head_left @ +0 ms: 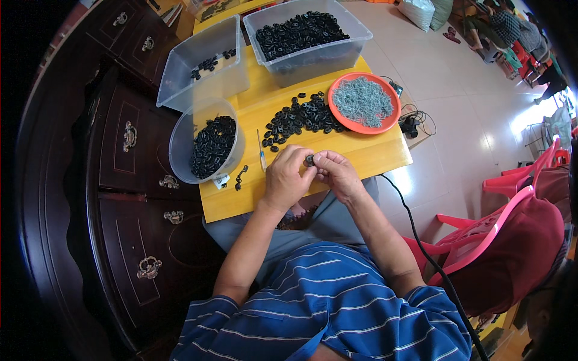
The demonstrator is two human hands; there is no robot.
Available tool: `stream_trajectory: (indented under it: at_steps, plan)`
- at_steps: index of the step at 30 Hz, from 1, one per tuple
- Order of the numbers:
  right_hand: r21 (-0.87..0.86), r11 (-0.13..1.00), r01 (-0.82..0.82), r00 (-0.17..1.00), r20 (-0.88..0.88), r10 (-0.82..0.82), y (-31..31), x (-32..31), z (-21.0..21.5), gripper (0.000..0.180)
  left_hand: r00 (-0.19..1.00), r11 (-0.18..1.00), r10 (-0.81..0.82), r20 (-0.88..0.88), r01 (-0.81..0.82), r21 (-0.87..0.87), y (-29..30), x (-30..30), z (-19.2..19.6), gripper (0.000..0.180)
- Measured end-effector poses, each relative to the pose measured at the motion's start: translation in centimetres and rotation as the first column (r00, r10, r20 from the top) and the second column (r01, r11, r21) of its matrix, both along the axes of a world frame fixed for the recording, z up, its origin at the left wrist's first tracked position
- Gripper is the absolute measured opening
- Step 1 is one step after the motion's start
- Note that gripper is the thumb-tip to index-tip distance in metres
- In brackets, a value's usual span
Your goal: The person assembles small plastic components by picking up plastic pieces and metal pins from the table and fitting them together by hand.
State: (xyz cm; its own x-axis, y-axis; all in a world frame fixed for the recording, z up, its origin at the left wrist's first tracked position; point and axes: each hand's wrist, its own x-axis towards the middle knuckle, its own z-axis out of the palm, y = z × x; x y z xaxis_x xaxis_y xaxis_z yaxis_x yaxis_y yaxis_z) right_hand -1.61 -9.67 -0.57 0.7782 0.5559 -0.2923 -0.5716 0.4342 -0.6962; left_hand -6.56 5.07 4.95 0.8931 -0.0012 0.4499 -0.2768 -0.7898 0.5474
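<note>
My left hand (287, 175) and my right hand (338, 174) meet over the near edge of the yellow table (373, 150). Between their fingertips sits a small black oval part (309, 160), pinched from both sides and partly covered. A loose pile of similar black oval parts (301, 115) lies just beyond my hands. To its right stands an orange-red plate (396, 111) heaped with small silvery metal pieces (363, 101), too fine to name. A thin screwdriver-like tool (262, 157) with a blue-and-white handle lies left of my left hand.
A round clear tub (176, 157) of black parts stands at the table's left. Behind are a clear bin (174, 75) with few parts and a fuller bin (301, 71). Dark drawers (135, 228) flank the left. Pink chairs (481, 240) and a black cable (415, 231) are at right.
</note>
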Motion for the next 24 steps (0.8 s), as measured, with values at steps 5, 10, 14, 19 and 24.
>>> stream_trajectory:
  at_steps: [5, 10, 14, 19, 24]
  plan:
    - [0.007, 1.0, 0.006, 1.0, -0.004, -0.006, 0.0, 0.0, -0.3, 0.013, 0.999, 0.999, -0.017, 0.03, 0.018, -0.04, 0.0, 0.2, -0.1, 0.027]
    - [-0.005, 0.999, 0.051, 0.998, -0.032, -0.051, 0.0, -0.4, 0.3, 0.013, 0.999, 0.995, -0.03, -0.024, 0.027, -0.092, 0.1, 0.2, -0.3, 0.028]
    - [0.006, 0.997, 0.072, 0.997, -0.018, -0.072, 0.0, -0.6, 0.0, 0.013, 0.998, 0.996, -0.046, -0.032, 0.043, -0.076, 0.1, 0.3, -0.1, 0.027]
    - [0.013, 0.995, 0.095, 0.995, 0.014, -0.095, 0.1, -1.0, -0.1, 0.013, 0.998, 0.997, -0.063, 0.006, 0.063, -0.036, 0.1, 0.2, 0.0, 0.027]
    - [0.021, 0.993, 0.12, 0.992, 0.03, -0.12, 0.1, -1.2, -0.1, 0.009, 0.997, 0.996, -0.078, 0.022, 0.079, -0.049, 0.1, 0.2, 0.0, 0.026]
